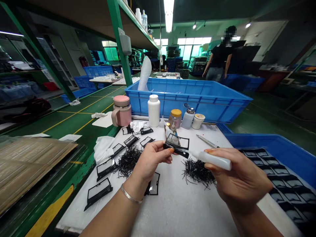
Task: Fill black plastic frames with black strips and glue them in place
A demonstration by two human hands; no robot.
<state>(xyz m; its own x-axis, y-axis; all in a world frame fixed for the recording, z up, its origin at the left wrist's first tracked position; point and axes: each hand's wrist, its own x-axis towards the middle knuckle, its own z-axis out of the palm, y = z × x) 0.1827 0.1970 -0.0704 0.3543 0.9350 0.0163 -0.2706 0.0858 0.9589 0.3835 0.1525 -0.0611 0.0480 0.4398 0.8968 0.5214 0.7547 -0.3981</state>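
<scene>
Two blue plastic crates [197,98] stand at the back and right edges of the white tabletop [177,204]; the right crate [291,158] holds rows of black framed parts [278,177], apparently finished pieces.

Several loose black frames [98,192] lie at left on the tabletop, likely waiting their turn.

Two heaps of thin black strips [128,159] lie on it, the second [197,171] below the hands.

One row of containers stands before the back crate: pink mug [121,111], white bottle [153,110], amber jar [175,118], dispenser bottle [188,117], small tub [198,121].

One left hand [150,158], grip pinched shut on a black frame [178,144], holds it above the tabletop centre.

One right hand [239,179], grip closed around a white applicator tube [212,159], points its tip at the frame's lower edge. Judged mid-batch: this frame is in work.

One pair of tweezers [207,141] lies nearby.
</scene>
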